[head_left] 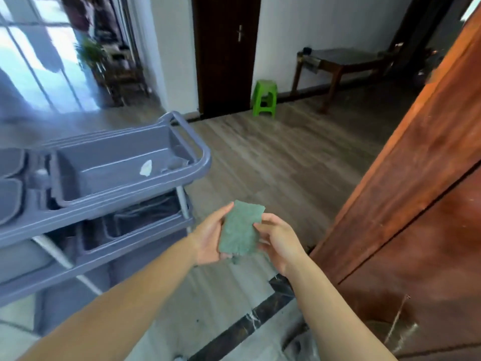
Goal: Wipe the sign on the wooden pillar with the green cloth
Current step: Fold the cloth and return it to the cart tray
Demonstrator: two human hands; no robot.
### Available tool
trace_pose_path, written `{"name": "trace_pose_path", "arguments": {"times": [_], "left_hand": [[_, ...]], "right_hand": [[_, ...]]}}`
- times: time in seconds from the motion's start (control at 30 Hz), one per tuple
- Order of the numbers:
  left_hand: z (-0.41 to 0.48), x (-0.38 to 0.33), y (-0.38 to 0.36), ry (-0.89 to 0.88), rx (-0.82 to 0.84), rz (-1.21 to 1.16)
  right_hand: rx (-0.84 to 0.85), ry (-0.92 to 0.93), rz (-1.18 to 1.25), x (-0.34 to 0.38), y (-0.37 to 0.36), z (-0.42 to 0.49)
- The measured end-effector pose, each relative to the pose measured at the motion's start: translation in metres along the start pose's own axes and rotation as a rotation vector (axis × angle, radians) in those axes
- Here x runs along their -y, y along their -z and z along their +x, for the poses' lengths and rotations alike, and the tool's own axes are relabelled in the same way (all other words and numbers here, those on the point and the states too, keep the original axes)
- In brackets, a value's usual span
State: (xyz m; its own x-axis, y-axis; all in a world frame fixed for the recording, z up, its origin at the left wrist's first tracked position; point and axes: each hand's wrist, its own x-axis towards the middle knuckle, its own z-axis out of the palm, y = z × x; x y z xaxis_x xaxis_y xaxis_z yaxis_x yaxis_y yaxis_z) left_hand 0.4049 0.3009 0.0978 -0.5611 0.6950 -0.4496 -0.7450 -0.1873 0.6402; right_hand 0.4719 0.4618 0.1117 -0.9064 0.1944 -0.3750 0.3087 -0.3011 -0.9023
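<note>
1. Both hands meet in front of the person in the head view, low in the middle of the picture, with the green cloth (pixel 239 229) between them. The left hand (pixel 209 239) cups the cloth from below and from its left edge, thumb laid along that side. The right hand (pixel 277 242) pinches the right edge between thumb and fingertips. Neither hand is flat open; both are curled part-closed on the cloth.

2. Folded into a rough rectangle, the cloth stands nearly upright, and a loose bit hangs below the left palm.

3. Rising along the right side of the picture is the wooden pillar (pixel 416 178), near the right forearm but not touched by either hand. No sign shows on the part of it in view, so its place cannot be told.

4. To the left stands a grey cleaning cart (pixel 109 194) with tubs on its shelves, well apart from the pillar.

5. Risks, as a judgement: the fold may come undone as the cloth passes to one hand, leaving a limp bunch that wipes poorly. The hanging end could drag or slip loose. With the head turned down and away, the reach toward the sign would start blind.
</note>
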Motion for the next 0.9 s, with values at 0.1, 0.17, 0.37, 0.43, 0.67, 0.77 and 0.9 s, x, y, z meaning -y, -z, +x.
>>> {"name": "trace_pose_path", "arguments": {"times": [0.1,0.17,0.37,0.43,0.67,0.77,0.9], "left_hand": [[-0.023,-0.018,0.036,-0.016,-0.093,-0.042],[-0.036,-0.03,0.061,-0.041,-0.133,-0.077],[-0.078,-0.076,0.153,-0.162,-0.098,-0.205],[-0.09,-0.094,0.183,-0.192,-0.086,-0.213],[-0.117,-0.144,0.269,-0.222,-0.103,-0.207],[-0.123,-0.156,0.296,-0.234,-0.172,-0.195],[-0.122,-0.17,0.33,-0.256,-0.257,-0.144]], "right_hand": [[0.069,-0.035,-0.027,-0.007,-0.041,0.016],[0.125,-0.061,-0.048,-0.011,-0.072,0.03],[0.231,-0.087,-0.114,-0.022,-0.18,0.074],[0.24,-0.105,-0.134,-0.025,-0.211,0.088],[0.295,-0.17,-0.148,-0.035,-0.299,0.134],[0.317,-0.207,-0.127,-0.039,-0.324,0.152],[0.31,-0.265,-0.106,-0.042,-0.342,0.184]]}}
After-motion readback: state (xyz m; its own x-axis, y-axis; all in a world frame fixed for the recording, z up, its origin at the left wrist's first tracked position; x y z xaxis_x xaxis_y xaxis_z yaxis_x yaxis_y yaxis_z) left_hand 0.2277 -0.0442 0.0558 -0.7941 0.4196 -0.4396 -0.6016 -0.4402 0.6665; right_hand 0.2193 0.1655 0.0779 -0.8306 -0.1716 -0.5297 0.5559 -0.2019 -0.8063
